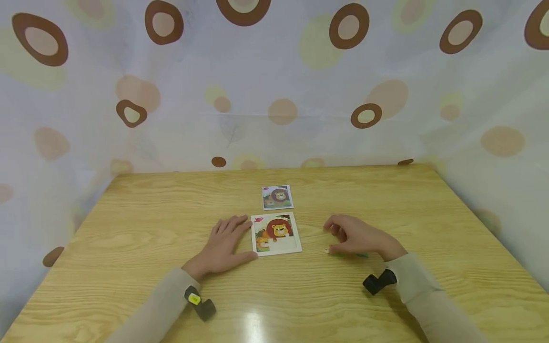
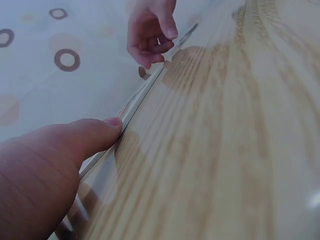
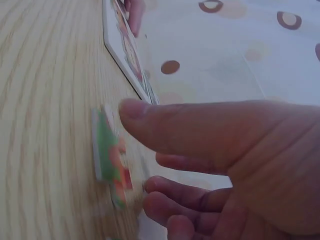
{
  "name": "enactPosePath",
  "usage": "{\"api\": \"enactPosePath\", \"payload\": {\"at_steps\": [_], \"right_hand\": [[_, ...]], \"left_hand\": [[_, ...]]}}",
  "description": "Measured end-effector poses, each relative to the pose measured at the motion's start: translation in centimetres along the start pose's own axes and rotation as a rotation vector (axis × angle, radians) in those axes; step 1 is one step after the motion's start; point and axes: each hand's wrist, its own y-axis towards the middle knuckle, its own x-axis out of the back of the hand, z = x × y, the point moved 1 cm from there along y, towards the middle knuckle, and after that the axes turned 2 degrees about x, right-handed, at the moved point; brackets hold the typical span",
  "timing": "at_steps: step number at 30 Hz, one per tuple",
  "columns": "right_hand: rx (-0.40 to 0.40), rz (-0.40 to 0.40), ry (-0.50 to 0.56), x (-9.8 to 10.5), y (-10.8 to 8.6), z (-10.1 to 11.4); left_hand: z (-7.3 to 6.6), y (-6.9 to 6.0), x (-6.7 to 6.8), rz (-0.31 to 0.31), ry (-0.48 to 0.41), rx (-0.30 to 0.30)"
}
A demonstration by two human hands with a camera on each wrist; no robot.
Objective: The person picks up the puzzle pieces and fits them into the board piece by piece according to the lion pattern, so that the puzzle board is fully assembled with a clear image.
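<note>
A square puzzle board [image 1: 296, 247] with a white border lies mid-table, a lion and a smaller animal filled in and a pale gap at lower right. My left hand [image 1: 225, 245] rests along its left side, fingers spread; the thumb [image 2: 97, 136] touches the border in the left wrist view. To the board's right, my right hand [image 1: 360, 236] hovers with bent fingers over loose puzzle pieces [image 1: 362, 255], largely hidden beneath it. The right wrist view shows a green and orange piece [image 3: 106, 150] on the table, apart from the thumb [image 3: 170, 125].
Behind the board lies a card [image 1: 278, 197] with a matching lion picture. The wooden table [image 1: 171, 200] meets a white spotted curtain [image 1: 274, 85] at the back and sides. Each wrist carries a small black camera.
</note>
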Motion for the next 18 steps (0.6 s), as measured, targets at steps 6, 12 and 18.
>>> {"api": "enactPosePath", "payload": {"at_steps": [6, 12, 18], "right_hand": [[0.017, 0.039, 0.019, 0.22, -0.72, -0.35], [0.021, 0.058, 0.057, -0.22, -0.46, 0.15], [0.018, 0.072, 0.043, -0.25, -0.72, 0.38]], "left_hand": [[0.15, -0.03, -0.03, -0.004, -0.002, 0.006], [0.24, -0.19, 0.03, -0.004, 0.010, 0.008], [0.09, -0.09, -0.05, -0.006, 0.003, -0.004]]}}
